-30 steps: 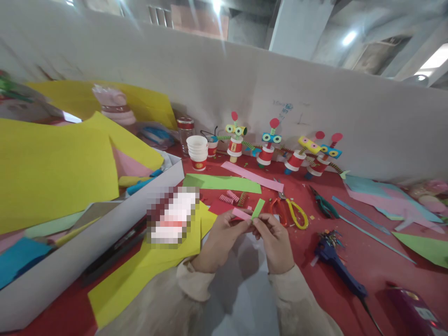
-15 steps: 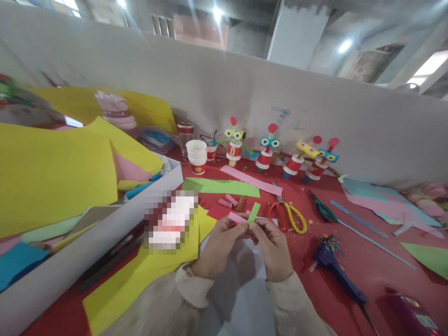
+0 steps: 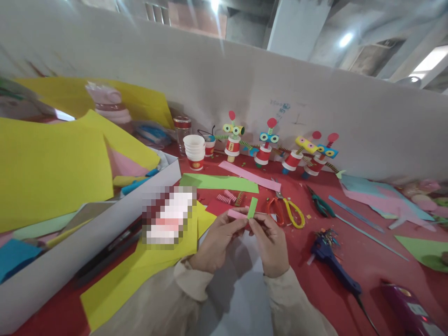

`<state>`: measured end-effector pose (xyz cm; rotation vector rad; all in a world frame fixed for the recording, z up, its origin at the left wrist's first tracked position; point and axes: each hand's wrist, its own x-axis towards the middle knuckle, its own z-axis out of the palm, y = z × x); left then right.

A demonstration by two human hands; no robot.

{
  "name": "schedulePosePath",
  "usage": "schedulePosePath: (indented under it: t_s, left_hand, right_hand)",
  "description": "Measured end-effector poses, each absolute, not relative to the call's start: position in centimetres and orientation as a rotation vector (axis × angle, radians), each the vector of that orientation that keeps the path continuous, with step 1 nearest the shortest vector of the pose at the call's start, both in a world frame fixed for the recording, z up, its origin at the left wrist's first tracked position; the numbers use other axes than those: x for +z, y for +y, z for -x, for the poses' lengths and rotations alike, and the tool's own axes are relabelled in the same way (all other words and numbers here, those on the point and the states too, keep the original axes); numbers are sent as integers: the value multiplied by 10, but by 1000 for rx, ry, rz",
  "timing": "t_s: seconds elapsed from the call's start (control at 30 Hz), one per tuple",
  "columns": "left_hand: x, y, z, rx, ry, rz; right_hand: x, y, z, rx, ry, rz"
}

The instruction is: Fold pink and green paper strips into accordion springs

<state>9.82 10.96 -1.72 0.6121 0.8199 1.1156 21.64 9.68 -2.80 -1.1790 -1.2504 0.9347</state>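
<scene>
Two narrow paper strips cross between my hands: a pink paper strip (image 3: 236, 214) pointing left and a green paper strip (image 3: 252, 206) standing up. My left hand (image 3: 217, 240) pinches them at the crossing from the left, its fingers partly hidden behind. My right hand (image 3: 270, 242) is closed on the same spot from the right, thumb against the green strip. Beyond my hands lie several folded paper springs (image 3: 224, 199) and a pair of scissors (image 3: 294, 213) with red and yellow handles. Under my wrists is a grey-white sheet (image 3: 241, 284).
Paper-cup robot figures (image 3: 263, 154) stand along the wall beside stacked paper cups (image 3: 194, 153). On the right are green-handled pliers (image 3: 324, 205), a blue glue gun (image 3: 334, 266) and a purple device (image 3: 408, 308). A white box (image 3: 140, 207) with coloured paper occupies the left.
The camera view has shifted slightly. Both hands keep their hold on the crossed strips, with only a small shift of the fingers.
</scene>
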Motion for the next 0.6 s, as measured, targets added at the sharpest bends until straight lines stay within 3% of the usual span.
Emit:
schedulePosePath:
  t_s: [0.27, 0.6]
  left_hand:
    - [-18, 109, -100, 1129, 853, -619]
    - [-17, 119, -81, 1010, 869, -885]
  right_hand:
    - [-32, 100, -215, 1150, -990, 1120]
    - [-29, 94, -215, 939, -1227, 1248]
